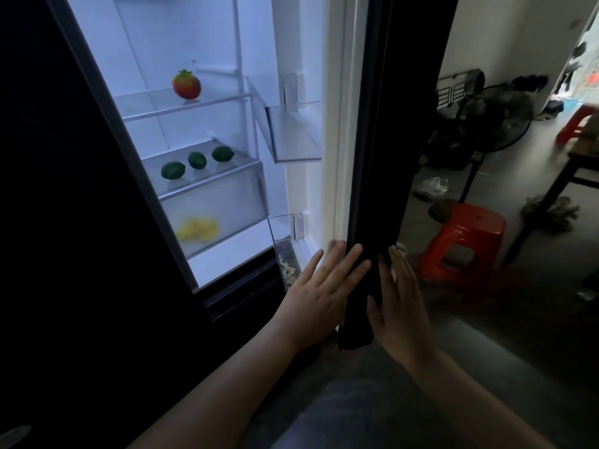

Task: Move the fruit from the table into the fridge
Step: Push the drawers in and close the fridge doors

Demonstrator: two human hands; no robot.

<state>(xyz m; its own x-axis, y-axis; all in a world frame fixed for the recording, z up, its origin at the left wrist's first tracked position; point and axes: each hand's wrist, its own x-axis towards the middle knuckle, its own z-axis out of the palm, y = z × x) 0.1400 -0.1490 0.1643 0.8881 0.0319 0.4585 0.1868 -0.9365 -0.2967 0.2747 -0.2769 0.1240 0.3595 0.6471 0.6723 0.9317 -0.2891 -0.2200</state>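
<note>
Yellow fruit [197, 229] blurs behind the fridge [207, 124] drawer at 8 o'clock, limes [197, 160] above, while left hand [319, 294] and right hand [400, 303], fingers spread flat, press the door edge [369, 189]

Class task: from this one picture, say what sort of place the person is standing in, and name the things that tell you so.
Most likely a lived-in home, in a kitchen area. An open fridge holds fruit on its shelves, a red plastic stool stands on the floor, and a standing fan sits among household clutter behind.
</note>
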